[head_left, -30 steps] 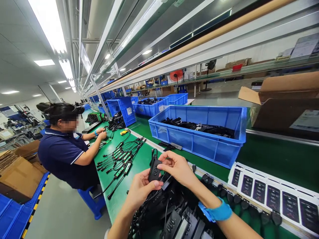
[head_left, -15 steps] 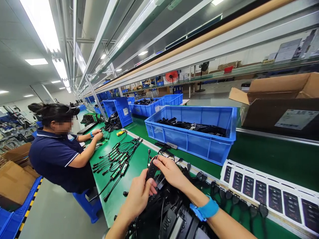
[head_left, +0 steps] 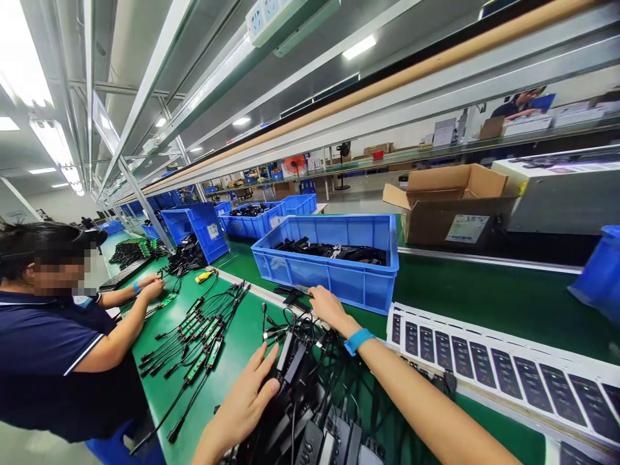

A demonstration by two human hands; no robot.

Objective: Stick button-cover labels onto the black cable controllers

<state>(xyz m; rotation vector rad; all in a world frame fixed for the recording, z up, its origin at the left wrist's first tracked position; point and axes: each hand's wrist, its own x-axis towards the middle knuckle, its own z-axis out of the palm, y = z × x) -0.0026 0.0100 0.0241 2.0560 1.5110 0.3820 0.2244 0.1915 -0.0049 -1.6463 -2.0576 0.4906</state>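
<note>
My left hand [head_left: 245,403] is open, fingers spread, right beside a tangle of black cables and power adapters [head_left: 303,413] at the bottom of the view. Two black rectangular adapters [head_left: 290,358] lie just past its fingertips. My right hand [head_left: 329,309], with a blue wristband [head_left: 358,341], reaches to the belt's far side, its fingertips next to a small black device [head_left: 292,295]. I cannot tell whether those fingers hold anything. Cable assemblies with green circuit boards [head_left: 198,336] lie on the green mat left of the pile.
A co-worker in a navy polo shirt [head_left: 53,336] sits at left, hands [head_left: 151,289] near green boards. A blue crate of black parts [head_left: 324,261] stands beyond my right hand. Printed black-and-white cards [head_left: 494,361] line the belt's right side, with a cardboard box [head_left: 450,206] behind.
The view has swung right, sliding the co-worker toward the left edge. My hands have parted: the black device no longer sits between them, the right reaches forward, and the left is lower by the pile.
</note>
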